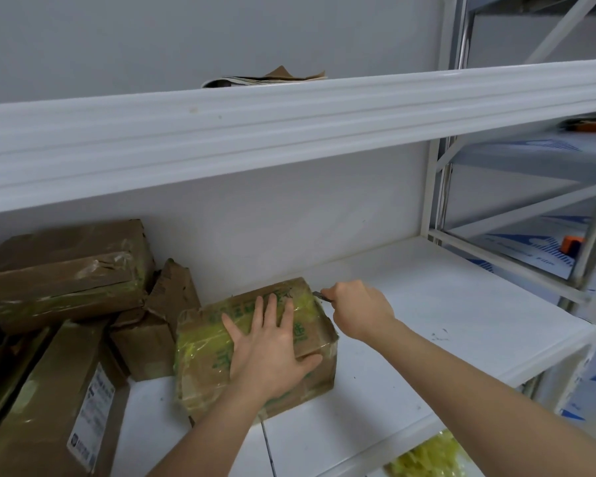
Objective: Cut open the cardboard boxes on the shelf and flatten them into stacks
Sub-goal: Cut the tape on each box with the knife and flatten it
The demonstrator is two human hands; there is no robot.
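A brown cardboard box [207,352] wrapped in yellowish tape with green print sits on the white shelf [444,304]. My left hand [272,346] presses flat on the box's top, fingers spread and thumb over the right front edge. My right hand [358,308] grips a small knife [322,296], whose blade meets the box's far right top corner. Most of the knife is hidden inside the fist.
Several other taped cardboard boxes [62,270] are piled at the left. A white shelf beam [289,132] runs overhead, with flattened cardboard [279,77] on the upper shelf. Yellow tape scraps [427,459] lie below at the lower right. A metal rack [530,201] stands on the right.
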